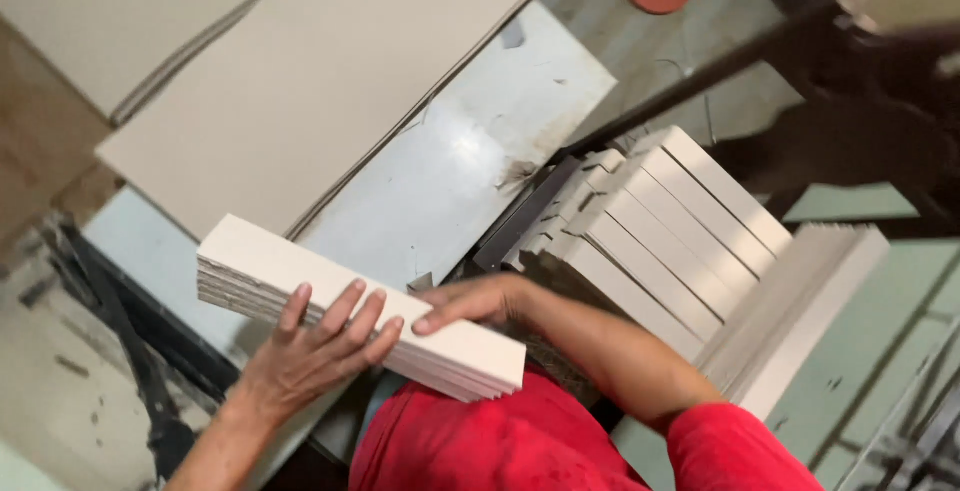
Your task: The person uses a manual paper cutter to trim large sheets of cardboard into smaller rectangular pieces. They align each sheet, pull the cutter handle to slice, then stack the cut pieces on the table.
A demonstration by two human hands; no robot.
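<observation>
The large cardboard sheets (300,81) lie flat on the desk (470,151), overlapping its far side, so they stay supported across their width. To the right of the desk, the stacked strips (660,231) stand on edge in stepped rows, each leaning on the next, which keeps them from toppling. At the near edge of the desk you hold the bundle of strips (350,306) level. Your left hand (315,346) lies on top with fingers spread and closed down on it, pressing the layers together. Your right hand (480,301) rests its fingers on the upper edge beside the left, steadying the bundle; whether it grips cannot be told.
</observation>
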